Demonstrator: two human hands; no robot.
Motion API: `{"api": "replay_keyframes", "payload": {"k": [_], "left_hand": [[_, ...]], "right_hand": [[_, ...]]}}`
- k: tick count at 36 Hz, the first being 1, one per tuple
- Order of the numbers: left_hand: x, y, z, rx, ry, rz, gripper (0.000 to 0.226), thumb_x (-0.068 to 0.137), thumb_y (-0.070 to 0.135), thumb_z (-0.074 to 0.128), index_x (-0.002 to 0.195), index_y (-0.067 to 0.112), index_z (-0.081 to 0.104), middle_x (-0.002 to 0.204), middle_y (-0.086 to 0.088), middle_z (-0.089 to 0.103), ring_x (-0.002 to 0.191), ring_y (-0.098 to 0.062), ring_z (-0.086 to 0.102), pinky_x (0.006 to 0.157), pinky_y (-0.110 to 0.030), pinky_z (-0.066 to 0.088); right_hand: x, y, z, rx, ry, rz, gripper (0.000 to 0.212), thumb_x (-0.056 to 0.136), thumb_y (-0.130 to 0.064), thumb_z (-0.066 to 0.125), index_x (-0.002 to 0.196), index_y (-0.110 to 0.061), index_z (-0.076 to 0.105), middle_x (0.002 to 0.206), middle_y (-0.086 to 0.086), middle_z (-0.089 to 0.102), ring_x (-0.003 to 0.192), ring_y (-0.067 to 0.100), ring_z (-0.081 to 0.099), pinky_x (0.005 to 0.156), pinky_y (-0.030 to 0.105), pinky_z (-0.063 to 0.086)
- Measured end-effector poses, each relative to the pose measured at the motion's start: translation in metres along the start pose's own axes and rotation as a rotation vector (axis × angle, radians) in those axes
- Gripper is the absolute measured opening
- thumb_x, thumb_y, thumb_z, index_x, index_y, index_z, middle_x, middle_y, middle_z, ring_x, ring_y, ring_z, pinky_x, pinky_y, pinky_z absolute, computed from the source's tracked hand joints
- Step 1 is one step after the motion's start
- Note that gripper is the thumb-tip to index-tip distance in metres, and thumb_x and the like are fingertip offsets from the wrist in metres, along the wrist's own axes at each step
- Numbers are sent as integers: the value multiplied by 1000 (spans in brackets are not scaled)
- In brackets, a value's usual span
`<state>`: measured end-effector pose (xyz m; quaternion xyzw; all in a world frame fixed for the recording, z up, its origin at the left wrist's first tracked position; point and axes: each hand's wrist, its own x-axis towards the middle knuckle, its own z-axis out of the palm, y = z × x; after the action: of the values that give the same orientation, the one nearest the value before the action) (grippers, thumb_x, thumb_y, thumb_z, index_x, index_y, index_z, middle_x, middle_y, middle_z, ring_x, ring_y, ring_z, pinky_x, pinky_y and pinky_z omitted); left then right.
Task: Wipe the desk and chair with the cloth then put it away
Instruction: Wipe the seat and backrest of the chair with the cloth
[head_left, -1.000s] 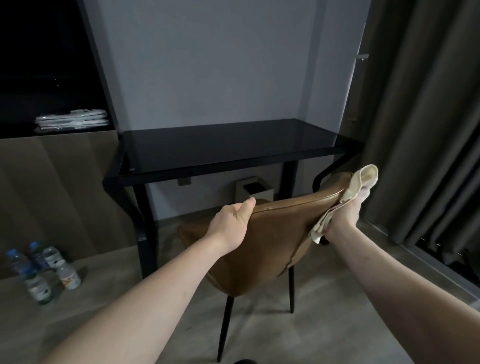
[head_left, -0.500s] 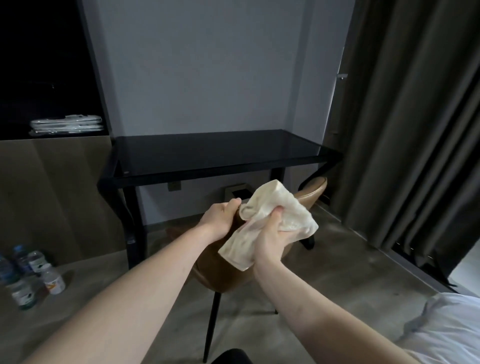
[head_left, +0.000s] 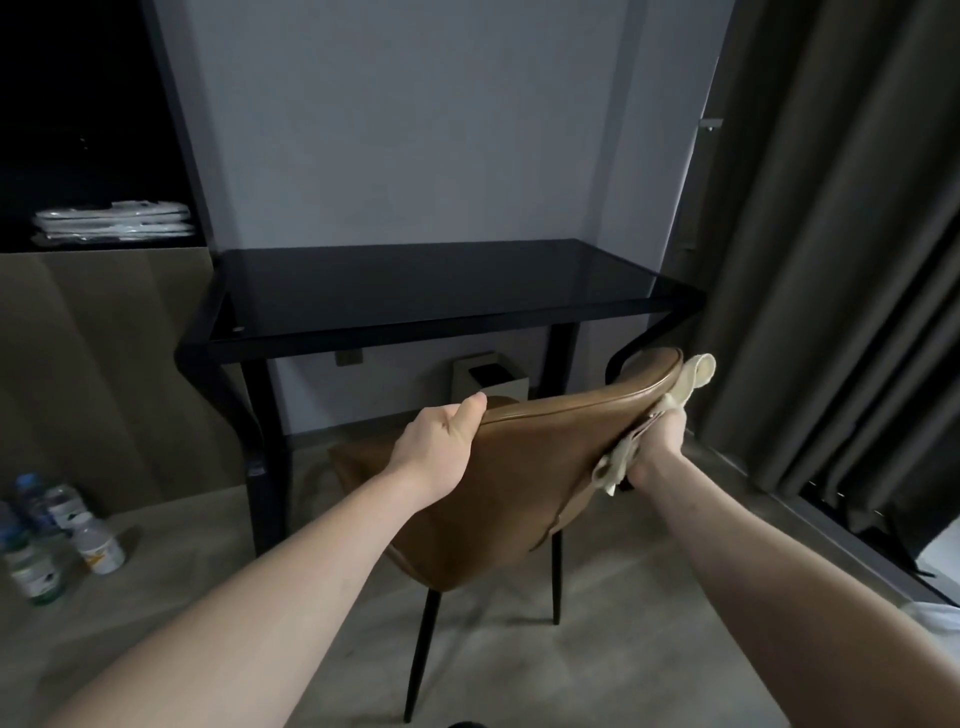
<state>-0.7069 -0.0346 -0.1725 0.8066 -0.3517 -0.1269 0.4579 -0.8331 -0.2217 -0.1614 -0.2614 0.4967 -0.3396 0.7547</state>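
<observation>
A brown leather chair on thin black legs stands in front of the black glass-topped desk, its back turned to me. My left hand grips the top edge of the backrest, thumb over the rim. My right hand holds a cream cloth against the right edge of the backrest. One end of the cloth sticks up past the chair's corner and another hangs below my hand.
Several water bottles stand on the floor at the left. A small bin sits under the desk. Dark curtains hang at the right. Folded white items lie on a dark shelf at the left.
Half a second ago my right hand held the cloth bunched in front of the backrest's middle; it has moved back to the chair's right edge. My left hand keeps its grip on the top.
</observation>
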Motion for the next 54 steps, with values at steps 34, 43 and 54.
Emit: {"api": "replay_keyframes", "payload": {"k": [34,43,54], "left_hand": [[1,1,2,-6,-90,-82,65,103,64,21,123,23,67,121,-1,67,110,-18,60,101,-38,43],[12,-11,6,-4,-71,-31,54,103,64,23,81,27,56,93,1,67,103,-19,64,102,-42,46],[1,1,-3,-31,-101,-56,64,103,63,25,109,19,71,107,0,71,104,-17,61,94,-35,42]], "right_hand": [[-2,47,1,213,41,97,107,20,-107,43,78,-18,51,83,-25,49,90,9,45,88,41,31],[11,14,-1,-61,3,-72,78,74,-98,39,101,-31,69,106,-1,69,97,27,59,87,47,46],[-7,86,-2,205,-6,-33,47,84,-76,47,82,-29,53,86,-7,57,85,15,54,79,32,47]]}}
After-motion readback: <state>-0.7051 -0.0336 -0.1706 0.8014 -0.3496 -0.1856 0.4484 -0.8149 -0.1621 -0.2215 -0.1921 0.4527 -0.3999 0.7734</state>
